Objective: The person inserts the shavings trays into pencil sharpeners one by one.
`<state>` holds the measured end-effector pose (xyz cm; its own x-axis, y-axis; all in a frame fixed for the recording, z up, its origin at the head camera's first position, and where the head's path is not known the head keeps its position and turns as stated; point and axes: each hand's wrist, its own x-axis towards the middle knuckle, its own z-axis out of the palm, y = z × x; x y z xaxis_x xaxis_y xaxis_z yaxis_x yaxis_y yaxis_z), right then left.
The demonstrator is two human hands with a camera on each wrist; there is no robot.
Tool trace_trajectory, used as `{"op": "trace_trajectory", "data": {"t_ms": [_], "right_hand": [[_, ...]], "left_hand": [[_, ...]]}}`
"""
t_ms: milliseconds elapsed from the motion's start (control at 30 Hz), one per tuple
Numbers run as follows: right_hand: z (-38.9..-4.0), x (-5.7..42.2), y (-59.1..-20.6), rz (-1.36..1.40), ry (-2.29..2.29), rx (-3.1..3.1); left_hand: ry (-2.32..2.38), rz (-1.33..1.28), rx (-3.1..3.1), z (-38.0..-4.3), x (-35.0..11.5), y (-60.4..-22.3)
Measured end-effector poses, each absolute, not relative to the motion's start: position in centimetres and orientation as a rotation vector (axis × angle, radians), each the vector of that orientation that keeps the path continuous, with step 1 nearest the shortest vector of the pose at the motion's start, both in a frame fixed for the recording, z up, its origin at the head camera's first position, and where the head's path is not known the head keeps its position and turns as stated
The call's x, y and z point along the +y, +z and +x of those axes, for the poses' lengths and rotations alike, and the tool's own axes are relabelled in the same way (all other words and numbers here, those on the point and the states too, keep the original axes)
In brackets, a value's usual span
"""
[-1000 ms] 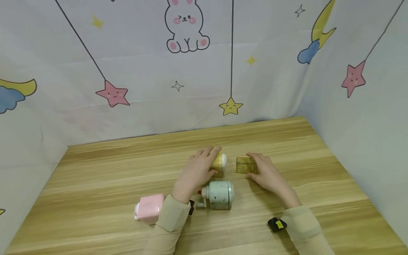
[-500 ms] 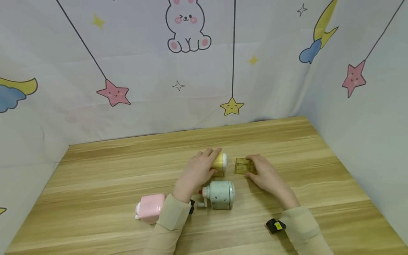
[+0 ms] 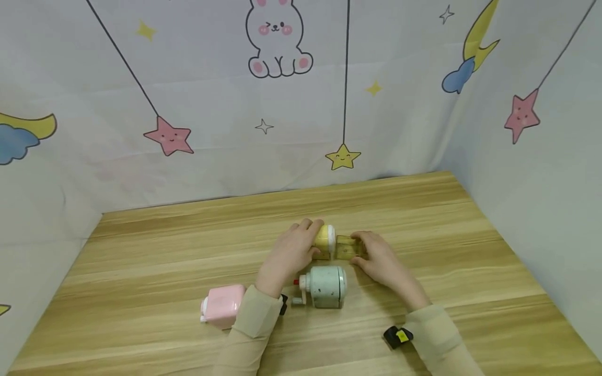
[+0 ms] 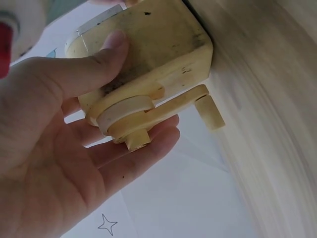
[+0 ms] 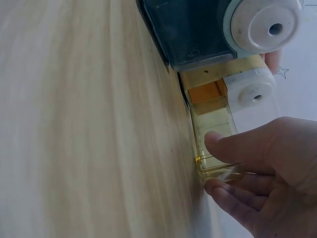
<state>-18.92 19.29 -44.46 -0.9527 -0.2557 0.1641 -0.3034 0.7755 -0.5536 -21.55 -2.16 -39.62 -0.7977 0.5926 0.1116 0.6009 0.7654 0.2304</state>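
Note:
A yellow crank pencil sharpener (image 3: 323, 239) stands on the table, its crank showing in the left wrist view. My left hand (image 3: 290, 255) grips the sharpener body (image 4: 163, 44), thumb on one side and fingers round the other. My right hand (image 3: 380, 257) pinches a clear yellow shavings drawer (image 3: 345, 247) between thumb and fingers. In the right wrist view the far end of the drawer (image 5: 213, 121) meets the opening low in the sharpener's front; how deep it sits inside, I cannot tell.
A pale green crank sharpener (image 3: 325, 287) stands just in front of the yellow one. A pink sharpener (image 3: 223, 306) is at the left, partly behind the left sleeve. Printed cloth (image 3: 207, 94) hangs behind the wooden table (image 3: 164, 245).
My right hand has moved left with the drawer, closing the gap to the yellow sharpener. My left hand stays in nearly the same place on the sharpener.

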Motion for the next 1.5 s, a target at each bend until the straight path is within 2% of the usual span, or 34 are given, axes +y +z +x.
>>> {"op": "trace_trajectory", "data": {"t_ms": [1500], "right_hand": [[-20.0,16.8,-44.4,0.539,0.948,-2.866]], "left_hand": [[-0.289,-0.987,-2.884,-21.3,-1.8,-39.9]]}}
